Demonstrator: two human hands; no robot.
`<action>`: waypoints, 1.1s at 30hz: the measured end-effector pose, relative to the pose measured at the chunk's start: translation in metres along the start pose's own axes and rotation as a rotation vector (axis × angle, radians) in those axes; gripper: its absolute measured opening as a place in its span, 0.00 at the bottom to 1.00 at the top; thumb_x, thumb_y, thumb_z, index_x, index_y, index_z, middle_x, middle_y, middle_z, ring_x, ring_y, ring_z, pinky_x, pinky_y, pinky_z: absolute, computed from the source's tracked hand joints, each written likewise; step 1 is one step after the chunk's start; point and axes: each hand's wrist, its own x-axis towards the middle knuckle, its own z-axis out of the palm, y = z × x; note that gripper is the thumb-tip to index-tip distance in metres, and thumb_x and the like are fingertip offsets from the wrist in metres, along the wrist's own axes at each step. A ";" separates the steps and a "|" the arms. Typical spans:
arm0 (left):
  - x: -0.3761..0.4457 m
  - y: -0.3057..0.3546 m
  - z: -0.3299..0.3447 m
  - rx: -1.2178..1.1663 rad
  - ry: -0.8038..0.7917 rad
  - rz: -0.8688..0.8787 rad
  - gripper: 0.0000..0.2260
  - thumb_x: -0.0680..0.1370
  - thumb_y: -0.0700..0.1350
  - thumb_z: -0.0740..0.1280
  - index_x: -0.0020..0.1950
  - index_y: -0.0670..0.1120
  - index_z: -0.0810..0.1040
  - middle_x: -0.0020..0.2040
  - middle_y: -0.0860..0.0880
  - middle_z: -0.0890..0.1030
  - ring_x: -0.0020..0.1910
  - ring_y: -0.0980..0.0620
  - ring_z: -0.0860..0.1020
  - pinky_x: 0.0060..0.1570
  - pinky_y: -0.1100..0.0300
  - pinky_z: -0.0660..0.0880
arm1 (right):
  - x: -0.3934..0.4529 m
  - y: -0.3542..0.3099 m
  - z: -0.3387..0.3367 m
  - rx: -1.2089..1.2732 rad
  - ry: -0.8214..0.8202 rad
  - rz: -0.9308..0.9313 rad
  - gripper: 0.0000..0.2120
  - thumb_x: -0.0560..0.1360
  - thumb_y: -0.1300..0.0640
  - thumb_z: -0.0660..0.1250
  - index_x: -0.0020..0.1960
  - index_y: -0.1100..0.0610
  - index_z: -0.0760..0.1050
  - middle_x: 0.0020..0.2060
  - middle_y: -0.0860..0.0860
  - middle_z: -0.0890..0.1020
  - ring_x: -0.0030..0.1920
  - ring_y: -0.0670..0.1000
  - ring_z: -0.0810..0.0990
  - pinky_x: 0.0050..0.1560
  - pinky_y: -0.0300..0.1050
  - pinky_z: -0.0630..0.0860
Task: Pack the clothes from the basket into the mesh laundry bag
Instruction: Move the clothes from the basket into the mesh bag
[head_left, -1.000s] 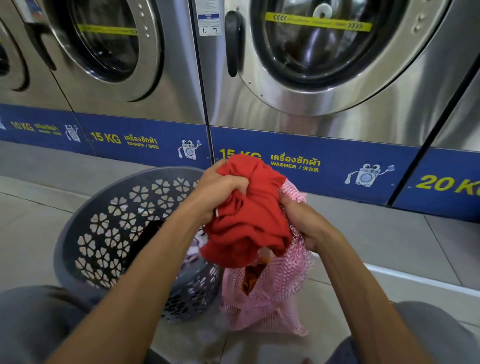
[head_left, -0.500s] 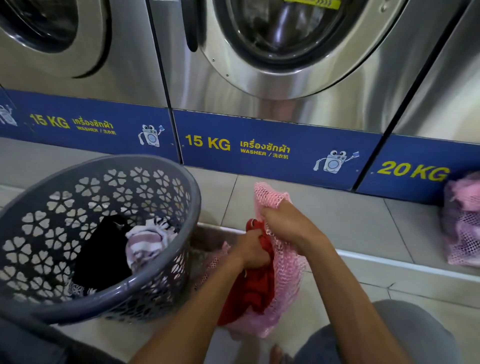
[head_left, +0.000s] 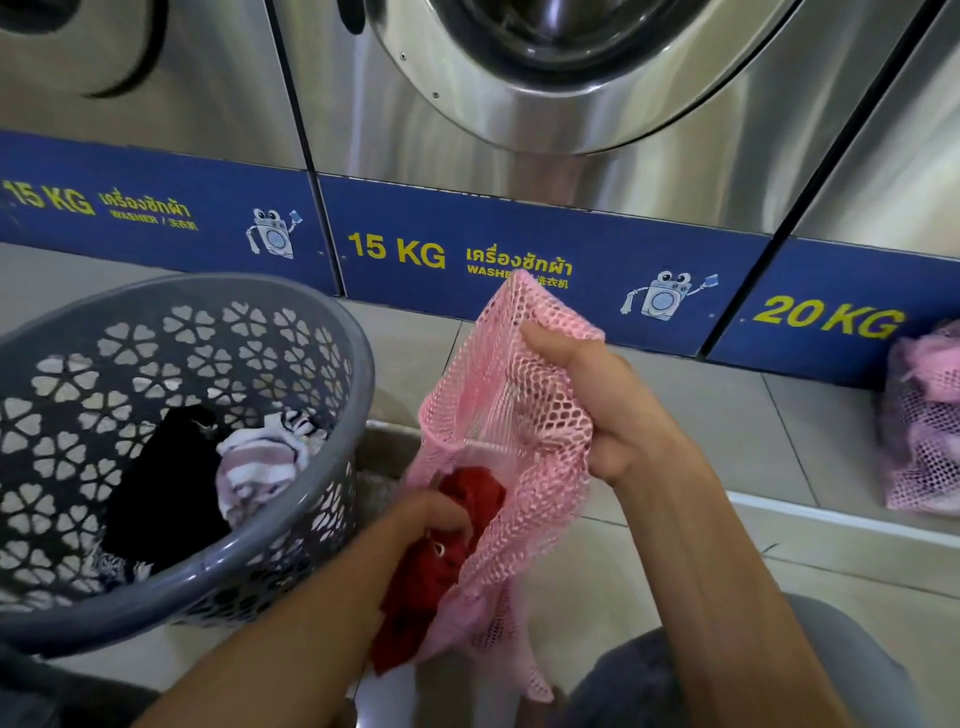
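A pink mesh laundry bag (head_left: 511, 415) hangs in the middle of the view, its upper edge pinched in my right hand (head_left: 602, 400), which holds the mouth up. My left hand (head_left: 431, 519) is at the bag's mouth, fingers closed on a red garment (head_left: 441, 582) that is partly inside the bag. To the left stands a grey plastic basket (head_left: 332, 332) with flower-shaped holes. Inside it lie a black garment (head_left: 166, 483) and a pink-and-white striped garment (head_left: 260, 462).
Steel front-loading washers (head_left: 545, 104) with blue 15 KG and 20 KG panels stand close ahead. A second filled pink mesh bag (head_left: 922, 421) sits on the tiled step at the right. My knees in grey cloth show at the bottom corners.
The red garment went from bunched above the bag down into its mouth. My left hand followed it down; my right hand lifted the bag's edge higher. The view tilted downward.
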 end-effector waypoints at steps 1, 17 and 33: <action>-0.003 0.004 -0.013 0.019 -0.062 -0.089 0.05 0.71 0.42 0.73 0.43 0.45 0.78 0.39 0.46 0.82 0.34 0.50 0.80 0.36 0.60 0.81 | -0.002 -0.003 -0.002 0.049 -0.032 -0.015 0.12 0.81 0.51 0.65 0.54 0.60 0.80 0.42 0.56 0.83 0.37 0.55 0.81 0.36 0.47 0.78; -0.002 -0.053 0.013 -0.041 0.139 -0.040 0.26 0.63 0.57 0.74 0.58 0.49 0.83 0.57 0.49 0.84 0.54 0.50 0.82 0.58 0.57 0.78 | 0.004 0.010 -0.020 -0.777 0.149 -0.163 0.32 0.80 0.65 0.55 0.78 0.40 0.64 0.76 0.47 0.69 0.59 0.49 0.81 0.67 0.52 0.76; -0.086 0.050 -0.037 0.759 0.544 0.364 0.20 0.75 0.54 0.67 0.64 0.48 0.74 0.59 0.45 0.81 0.56 0.43 0.80 0.54 0.50 0.76 | 0.031 0.014 -0.012 -0.339 0.166 -0.194 0.27 0.82 0.58 0.57 0.74 0.31 0.66 0.71 0.51 0.74 0.52 0.52 0.80 0.44 0.46 0.80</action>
